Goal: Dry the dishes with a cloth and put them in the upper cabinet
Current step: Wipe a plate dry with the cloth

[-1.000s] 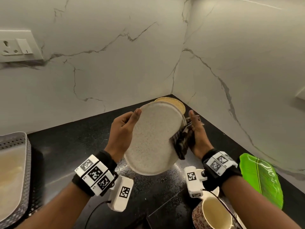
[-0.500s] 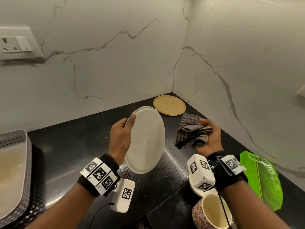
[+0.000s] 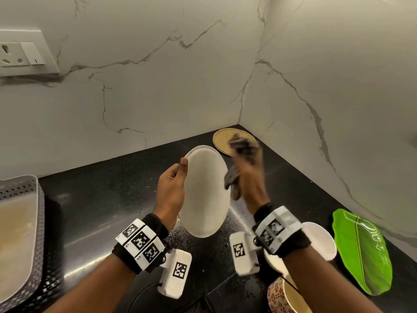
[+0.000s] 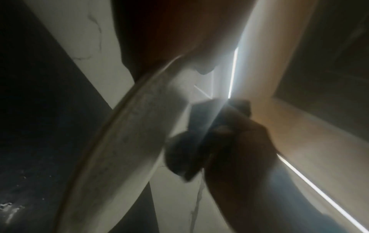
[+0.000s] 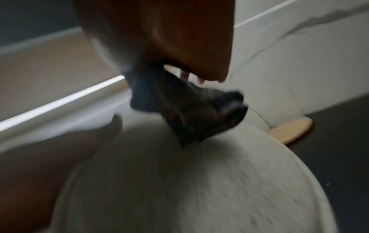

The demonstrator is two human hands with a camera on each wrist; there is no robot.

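Note:
A speckled white plate [image 3: 206,193] is held upright above the black counter, turned almost edge-on to me. My left hand [image 3: 172,188] grips its left rim, thumb on the near face. My right hand [image 3: 248,175] holds a dark checked cloth [image 3: 232,179] bunched in its fingers, just at the plate's right edge and blurred by motion. In the right wrist view the cloth [image 5: 191,113] hangs from the fingers right above the plate's face [image 5: 199,189]. In the left wrist view the plate's rim [image 4: 119,134] runs diagonally with the cloth [image 4: 187,151] beside it.
A round woven mat [image 3: 225,141] lies in the counter's far corner. A green leaf-shaped plate [image 3: 363,251], a white dish [image 3: 320,240] and a patterned mug [image 3: 284,297] stand at the right. A perforated grey tray [image 3: 20,222] sits at the left. Wet spots mark the counter.
My right hand lifted the cloth off the counter and swung it back toward the plate's right edge. The plate turned more edge-on in my left hand.

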